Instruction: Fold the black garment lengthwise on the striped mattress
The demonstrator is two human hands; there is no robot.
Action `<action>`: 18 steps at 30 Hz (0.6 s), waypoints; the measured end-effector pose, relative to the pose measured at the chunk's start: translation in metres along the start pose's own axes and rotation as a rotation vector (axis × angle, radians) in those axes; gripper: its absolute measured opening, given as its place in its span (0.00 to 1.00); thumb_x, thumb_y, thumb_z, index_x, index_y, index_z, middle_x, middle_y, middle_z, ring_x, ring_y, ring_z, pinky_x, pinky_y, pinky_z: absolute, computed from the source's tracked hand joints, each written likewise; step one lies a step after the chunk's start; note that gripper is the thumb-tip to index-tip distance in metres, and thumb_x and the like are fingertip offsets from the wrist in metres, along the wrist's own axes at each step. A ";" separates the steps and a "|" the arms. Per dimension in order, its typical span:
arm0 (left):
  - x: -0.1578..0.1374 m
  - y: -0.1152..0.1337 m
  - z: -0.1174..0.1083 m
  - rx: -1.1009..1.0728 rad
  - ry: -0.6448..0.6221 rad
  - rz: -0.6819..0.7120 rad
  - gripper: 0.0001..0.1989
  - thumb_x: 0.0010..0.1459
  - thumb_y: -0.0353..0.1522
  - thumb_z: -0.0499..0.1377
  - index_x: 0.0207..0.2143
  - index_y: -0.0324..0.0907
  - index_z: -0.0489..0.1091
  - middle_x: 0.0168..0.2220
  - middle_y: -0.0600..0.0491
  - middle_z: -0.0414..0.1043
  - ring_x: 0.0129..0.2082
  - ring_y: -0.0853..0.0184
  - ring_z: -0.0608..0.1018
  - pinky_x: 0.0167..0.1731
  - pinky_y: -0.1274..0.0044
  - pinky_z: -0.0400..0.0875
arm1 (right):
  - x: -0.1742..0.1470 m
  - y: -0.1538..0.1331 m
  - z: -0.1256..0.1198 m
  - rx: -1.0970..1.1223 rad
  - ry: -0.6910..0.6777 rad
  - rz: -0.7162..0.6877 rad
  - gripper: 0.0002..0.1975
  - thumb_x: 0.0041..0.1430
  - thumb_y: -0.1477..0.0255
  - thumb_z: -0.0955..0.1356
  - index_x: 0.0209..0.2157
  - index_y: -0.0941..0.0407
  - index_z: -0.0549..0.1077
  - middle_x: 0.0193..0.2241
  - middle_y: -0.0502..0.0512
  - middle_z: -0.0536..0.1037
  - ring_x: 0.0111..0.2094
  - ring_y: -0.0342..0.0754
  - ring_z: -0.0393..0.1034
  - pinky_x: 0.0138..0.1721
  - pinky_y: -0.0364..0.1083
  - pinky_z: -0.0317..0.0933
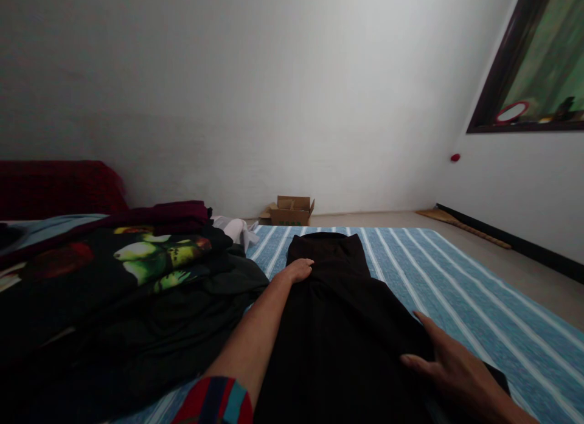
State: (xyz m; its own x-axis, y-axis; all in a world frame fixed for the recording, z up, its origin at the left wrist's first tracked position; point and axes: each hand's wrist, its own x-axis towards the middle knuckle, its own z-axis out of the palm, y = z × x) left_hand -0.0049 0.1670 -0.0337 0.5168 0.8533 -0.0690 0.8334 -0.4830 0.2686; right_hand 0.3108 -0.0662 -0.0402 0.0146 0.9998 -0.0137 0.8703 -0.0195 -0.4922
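A dark garment that looks like a pair of trousers [337,326] lies lengthwise in front of me, its waistband end pointing away. My left hand [300,270] rests on its left side just below the waistband, fingers stretched out over the cloth; the fabric creases beside them. At the right edge of the trousers lies my right hand [451,360], thumb and forefinger spread apart on the cloth, the other fingers mostly hidden. The near end of the trousers runs out of view.
A blue bed sheet with white stripes [410,253] lies beneath. Heaped clothes [182,290], one with a bright print, fill the left side. Beyond the bed's far edge stand an open cardboard box [289,214] and a white wall [274,95]. A dark red bundle [59,187] sits far left.
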 end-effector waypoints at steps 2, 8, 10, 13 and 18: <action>0.000 0.002 0.001 0.011 -0.015 -0.005 0.16 0.60 0.36 0.54 0.49 0.40 0.65 0.51 0.47 0.64 0.49 0.60 0.69 0.48 0.61 0.64 | 0.001 0.007 0.002 -0.092 0.061 -0.027 0.40 0.47 0.54 0.67 0.59 0.58 0.57 0.54 0.67 0.64 0.52 0.63 0.61 0.49 0.56 0.57; 0.000 0.004 -0.001 0.021 -0.047 -0.007 0.16 0.60 0.36 0.54 0.49 0.40 0.64 0.51 0.47 0.64 0.48 0.60 0.69 0.46 0.62 0.66 | -0.015 0.026 0.027 -0.346 0.208 -0.312 0.18 0.45 0.67 0.69 0.41 0.51 0.73 0.50 0.61 0.69 0.51 0.62 0.62 0.49 0.56 0.58; -0.001 0.004 -0.003 0.019 -0.070 0.009 0.16 0.60 0.35 0.54 0.49 0.40 0.64 0.51 0.47 0.64 0.48 0.61 0.70 0.46 0.62 0.66 | -0.021 0.025 0.031 -0.343 0.228 -0.318 0.11 0.48 0.72 0.66 0.36 0.51 0.74 0.45 0.59 0.73 0.48 0.59 0.65 0.46 0.53 0.59; -0.002 0.003 -0.007 0.015 -0.104 0.025 0.15 0.60 0.35 0.54 0.48 0.40 0.65 0.51 0.47 0.65 0.48 0.61 0.70 0.46 0.62 0.66 | -0.023 0.015 0.021 -0.293 0.131 -0.219 0.09 0.52 0.72 0.61 0.29 0.51 0.73 0.36 0.57 0.75 0.36 0.52 0.70 0.37 0.48 0.62; -0.005 0.000 -0.014 0.005 -0.133 0.005 0.16 0.61 0.35 0.53 0.50 0.40 0.64 0.52 0.46 0.65 0.50 0.60 0.69 0.50 0.62 0.63 | -0.018 -0.001 -0.004 -0.198 -0.006 -0.047 0.06 0.51 0.67 0.63 0.23 0.52 0.66 0.24 0.51 0.71 0.25 0.47 0.66 0.26 0.44 0.54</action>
State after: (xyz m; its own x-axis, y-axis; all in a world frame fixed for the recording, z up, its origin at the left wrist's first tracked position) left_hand -0.0099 0.1654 -0.0201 0.5417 0.8177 -0.1946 0.8318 -0.4882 0.2641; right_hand 0.3115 -0.0840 -0.0362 -0.0304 0.9995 -0.0001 0.9497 0.0288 -0.3120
